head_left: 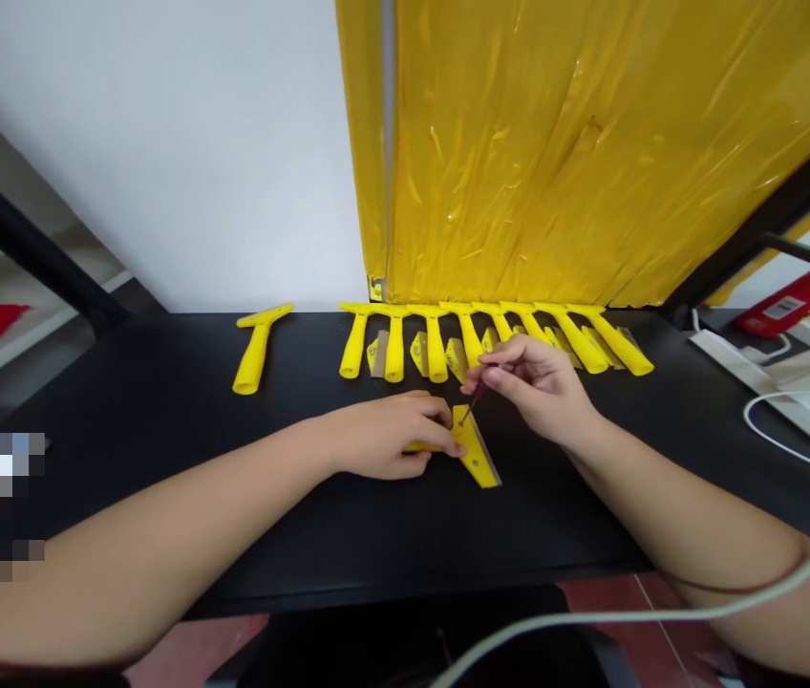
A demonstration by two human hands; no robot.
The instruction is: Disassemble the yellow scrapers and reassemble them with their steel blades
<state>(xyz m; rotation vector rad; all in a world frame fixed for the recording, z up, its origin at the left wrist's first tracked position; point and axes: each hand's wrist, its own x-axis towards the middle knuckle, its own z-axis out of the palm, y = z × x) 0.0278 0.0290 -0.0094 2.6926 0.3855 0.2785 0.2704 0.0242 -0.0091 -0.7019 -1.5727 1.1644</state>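
A yellow scraper (478,461) with a metal blade along its right edge lies on the black table. My left hand (405,435) is closed around its handle, which the fingers mostly hide. In my right hand (530,382) a small screwdriver (478,392) is pinched between thumb and fingers. The screwdriver leans, and its tip meets the scraper's head at the upper screw spot. A second screw (475,463) shows lower on the head. Behind my hands stands a row of several yellow scraper handles (394,349), with blade pieces (380,354) lying between them.
A lone yellow handle (253,354) lies to the left of the row. White cables (799,401) and a white device (770,392) sit at the right edge. A pale cable (634,616) crosses the foreground. Yellow film (555,153) and a white panel (233,153) rise behind the table (333,545).
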